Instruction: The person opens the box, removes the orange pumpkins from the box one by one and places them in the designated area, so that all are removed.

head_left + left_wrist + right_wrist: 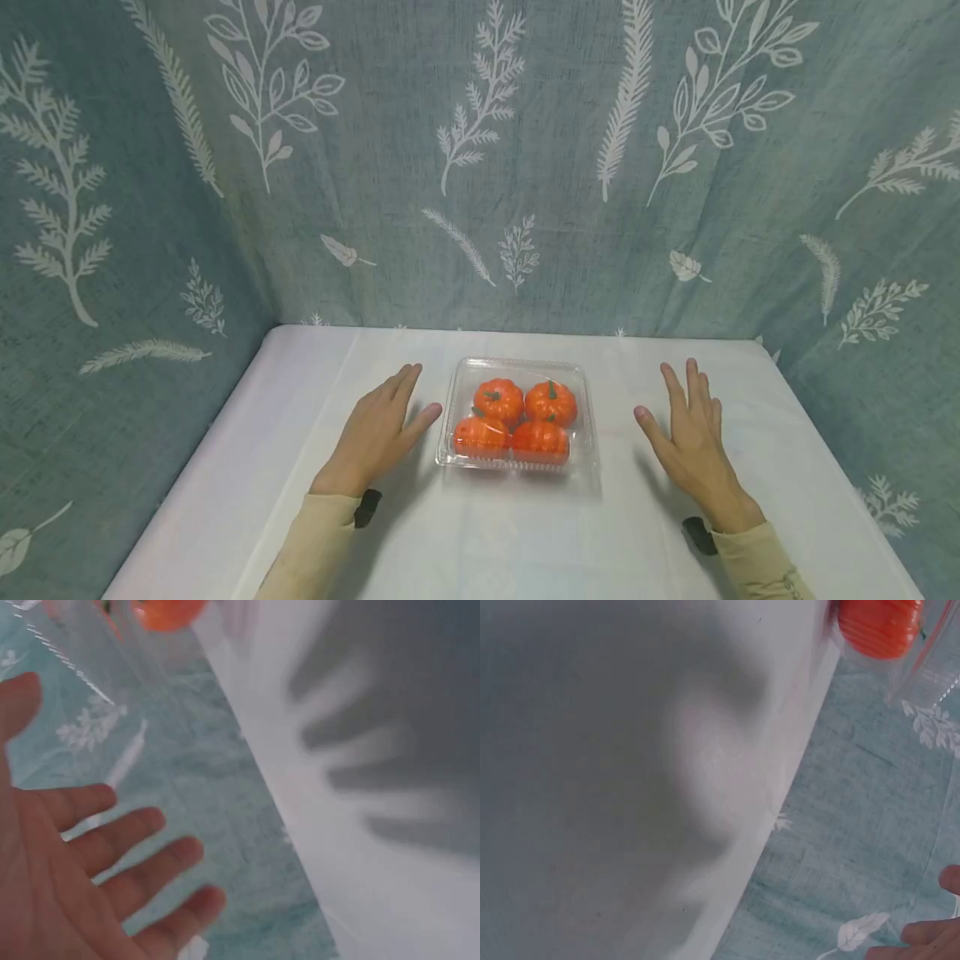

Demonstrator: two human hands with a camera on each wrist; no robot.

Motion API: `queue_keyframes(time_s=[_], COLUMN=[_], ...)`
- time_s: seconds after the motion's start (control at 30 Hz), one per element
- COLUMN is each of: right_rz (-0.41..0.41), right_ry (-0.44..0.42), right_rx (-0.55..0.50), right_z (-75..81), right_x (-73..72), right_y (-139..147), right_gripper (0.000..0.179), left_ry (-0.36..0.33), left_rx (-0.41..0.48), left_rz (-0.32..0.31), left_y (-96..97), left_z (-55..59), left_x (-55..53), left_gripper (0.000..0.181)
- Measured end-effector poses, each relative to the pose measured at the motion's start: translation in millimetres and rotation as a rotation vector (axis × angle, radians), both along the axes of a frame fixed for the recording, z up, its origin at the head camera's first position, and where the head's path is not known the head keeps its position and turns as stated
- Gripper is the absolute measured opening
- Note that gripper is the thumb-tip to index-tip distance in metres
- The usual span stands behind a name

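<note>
A clear plastic clamshell box (491, 367) sits on the white table, its transparent lid apparently down. Inside it are several small orange pumpkins (551, 404) with green stems, in two rows. My left hand (378, 435) hovers just left of the box, fingers extended and thumb apart, holding nothing. To the right of the box, at a wider distance, my right hand (692, 446) is raised with spread fingers, also holding nothing. The left wrist view shows the left palm (52, 877) with straight fingers; only some fingertips (922, 937) of the right hand show in the right wrist view.
A white cloth covers the table (480, 542). Blue-green curtains (375, 208) with white leaf prints hang behind it and at both sides. Dark straps (367, 508) sit at the wrists, by the beige sleeves (311, 550). Shadows of the hands fall on the cloth.
</note>
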State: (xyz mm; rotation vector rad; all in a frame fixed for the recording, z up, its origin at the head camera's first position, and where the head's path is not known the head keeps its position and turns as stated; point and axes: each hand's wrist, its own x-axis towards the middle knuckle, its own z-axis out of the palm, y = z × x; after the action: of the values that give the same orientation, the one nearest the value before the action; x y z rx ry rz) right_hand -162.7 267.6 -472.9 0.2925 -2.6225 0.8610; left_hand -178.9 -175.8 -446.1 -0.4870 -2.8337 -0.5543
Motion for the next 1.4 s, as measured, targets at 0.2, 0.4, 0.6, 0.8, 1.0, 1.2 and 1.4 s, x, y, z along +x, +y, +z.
queue_keyframes(time_s=[0.2, 0.4, 0.6, 0.8, 1.0, 1.2, 1.4], right_rz=[0.041, 0.118, 0.217, 0.284, 0.312, 0.294, 0.257], right_ry=[0.079, 0.006, -0.146, -0.198, -0.187, -0.194, -0.188], right_rx=[-0.054, -0.062, -0.039, -0.022, -0.008, -0.021, -0.013], right_z=[3.2, 9.6, 11.8, 8.9, 3.6, 0.0, -3.0], right_x=[-1.1, 7.8, 20.2, 26.0, 26.6, 27.3, 26.9], right_y=[-8, -33, -57, -72, -78, -80, -82], right_gripper=[0.076, 0.08, 0.09, 0.097, 0.101, 0.106, 0.108], left_ry=[-0.064, -0.054, -0.054, -0.029, -0.013, 0.025, 0.108], left_rx=[0.079, -0.033, -0.05, -0.038, -0.05, -0.048, -0.05], left_rz=[-0.104, -0.147, -0.191, -0.226, -0.215, -0.228, -0.248], left_y=[7.9, 16.8, 23.3, 27.7, 29.5, 29.7, 29.8], left_z=[2.7, -0.6, -7.3, -13.2, -12.9, -10.8, -9.7], left_x=[11.9, 20.1, 16.6, 15.8, 18.5, 17.2, 11.4], left_gripper=[0.096, 0.115, 0.116, 0.114, 0.111, 0.11, 0.103])
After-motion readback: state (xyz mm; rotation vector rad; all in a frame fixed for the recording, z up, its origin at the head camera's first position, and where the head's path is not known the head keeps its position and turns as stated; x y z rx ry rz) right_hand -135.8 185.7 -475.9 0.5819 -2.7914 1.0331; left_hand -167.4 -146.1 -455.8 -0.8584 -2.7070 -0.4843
